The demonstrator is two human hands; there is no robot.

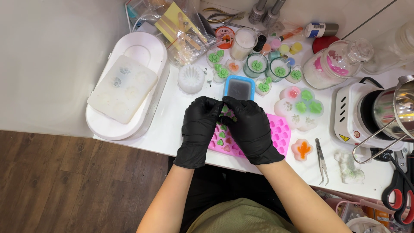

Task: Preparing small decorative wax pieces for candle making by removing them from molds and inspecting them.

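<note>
Both my hands wear black gloves and meet over a pink silicone mould tray [281,134] with small heart-shaped cells, near the table's front edge. My left hand [198,129] and my right hand [251,128] pinch the tray's far edge together, fingertips touching, bending it. Small green and pink wax hearts [221,139] sit in cells between my hands. What lies right under my fingertips is hidden.
A blue-rimmed dark mould [239,88] stands just beyond my hands. Green flower candles [257,65] crowd the back. Left is a white oval tray [142,51] with a slab. Right: paw-shaped mould [300,108], tweezers [321,159], hot plate [350,113] with metal pot, scissors [399,194].
</note>
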